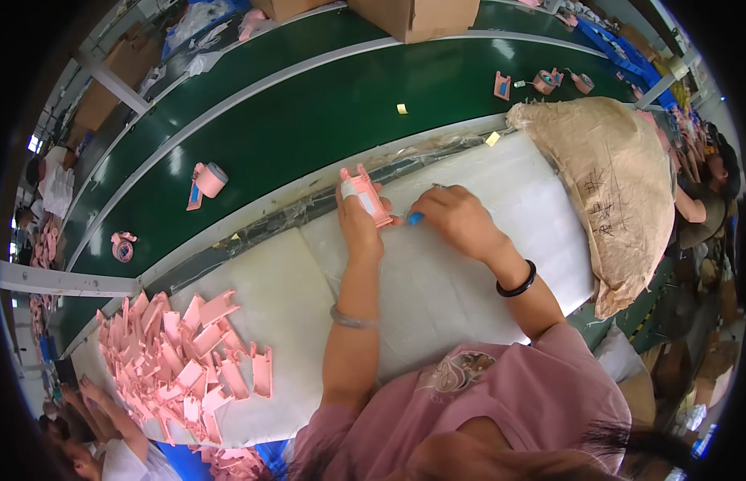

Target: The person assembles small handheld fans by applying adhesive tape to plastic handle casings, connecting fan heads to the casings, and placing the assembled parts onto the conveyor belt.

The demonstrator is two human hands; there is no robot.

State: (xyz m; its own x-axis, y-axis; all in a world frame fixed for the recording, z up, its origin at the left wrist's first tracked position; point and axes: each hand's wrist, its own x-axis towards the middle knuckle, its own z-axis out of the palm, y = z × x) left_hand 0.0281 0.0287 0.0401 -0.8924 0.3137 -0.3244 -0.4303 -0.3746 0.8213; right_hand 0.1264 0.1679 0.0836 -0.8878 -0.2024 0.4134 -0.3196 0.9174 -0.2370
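Note:
My left hand (358, 223) grips a flat pink plastic part (365, 192) and holds it upright over the white padded table (485, 184); a white wrap covers one finger. My right hand (457, 218) is closed beside it, pinching a small blue tool (415, 217) whose tip meets the lower edge of the pink part. A dark bangle sits on my right wrist and a clear one on my left forearm.
A heap of several more pink parts (180, 353) lies at the table's left. A green conveyor belt (309, 112) behind carries assembled pink items (206, 181). A tan sack (613, 176) lies right. Cardboard boxes (417, 16) stand beyond. Other people work at both sides.

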